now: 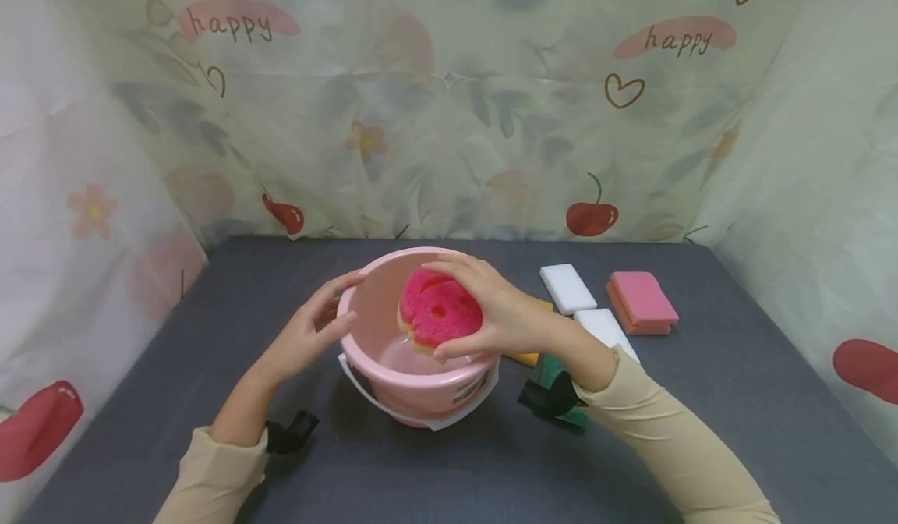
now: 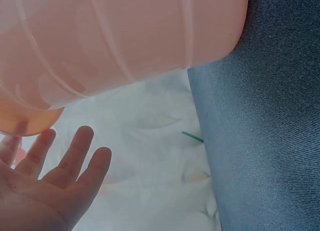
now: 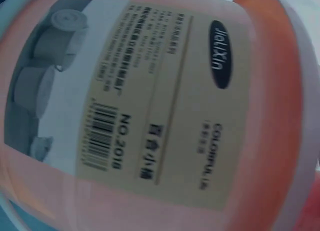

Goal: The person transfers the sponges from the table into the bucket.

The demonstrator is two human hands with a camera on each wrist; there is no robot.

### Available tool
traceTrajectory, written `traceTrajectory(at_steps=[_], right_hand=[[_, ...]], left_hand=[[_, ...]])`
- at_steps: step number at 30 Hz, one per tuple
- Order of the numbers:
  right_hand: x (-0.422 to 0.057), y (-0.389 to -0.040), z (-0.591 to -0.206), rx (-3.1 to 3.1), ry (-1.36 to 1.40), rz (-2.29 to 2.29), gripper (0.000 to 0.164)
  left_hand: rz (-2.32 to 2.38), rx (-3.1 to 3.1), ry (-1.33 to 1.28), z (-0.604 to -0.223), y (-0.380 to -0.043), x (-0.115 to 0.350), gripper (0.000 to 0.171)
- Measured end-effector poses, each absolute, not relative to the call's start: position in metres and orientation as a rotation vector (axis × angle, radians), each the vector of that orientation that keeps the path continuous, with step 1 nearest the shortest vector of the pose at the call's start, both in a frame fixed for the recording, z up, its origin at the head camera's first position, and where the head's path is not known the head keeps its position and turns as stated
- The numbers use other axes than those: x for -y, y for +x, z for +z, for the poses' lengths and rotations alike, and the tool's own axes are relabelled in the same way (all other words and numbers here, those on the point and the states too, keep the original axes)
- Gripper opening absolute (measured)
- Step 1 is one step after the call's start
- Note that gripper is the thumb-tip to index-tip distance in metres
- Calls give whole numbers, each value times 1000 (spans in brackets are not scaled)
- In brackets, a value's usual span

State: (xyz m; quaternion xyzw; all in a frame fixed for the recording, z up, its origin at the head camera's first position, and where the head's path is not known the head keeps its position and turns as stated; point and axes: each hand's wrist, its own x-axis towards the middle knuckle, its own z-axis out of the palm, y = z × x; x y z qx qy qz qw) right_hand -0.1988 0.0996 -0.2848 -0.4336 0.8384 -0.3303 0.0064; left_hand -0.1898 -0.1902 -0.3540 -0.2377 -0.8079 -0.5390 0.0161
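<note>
A round, bright pink sponge (image 1: 449, 323) with a pale yellow underside and small holes is over the mouth of a light pink bucket (image 1: 428, 376). My right hand (image 1: 508, 309) grips this sponge, thumb at the near side and fingers over the far side. At the bucket's left rim is my left hand (image 1: 302, 337), fingertips right at the edge. The left wrist view shows the left fingers (image 2: 75, 158) spread and nearly straight beside the bucket's wall (image 2: 125, 41). A printed label (image 3: 165, 101) on the bucket fills the right wrist view, which hides the right hand.
Right of the bucket lie two white sponges (image 1: 568, 288), a pink and orange sponge block (image 1: 641, 302), a yellow piece (image 1: 528, 359) and a green piece (image 1: 550, 372) partly behind the right arm. The bucket's white handle (image 1: 435, 424) hangs down in front. Patterned curtains (image 1: 449, 118) surround the dark table (image 1: 337, 477).
</note>
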Motion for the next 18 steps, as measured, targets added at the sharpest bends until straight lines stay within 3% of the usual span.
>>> traceTrajectory(at_steps=[18], right_hand=[[-96, -202, -294, -2662, -1338, -951, 88]], left_hand=[[-1684, 2508, -747, -354, -189, 189, 55]])
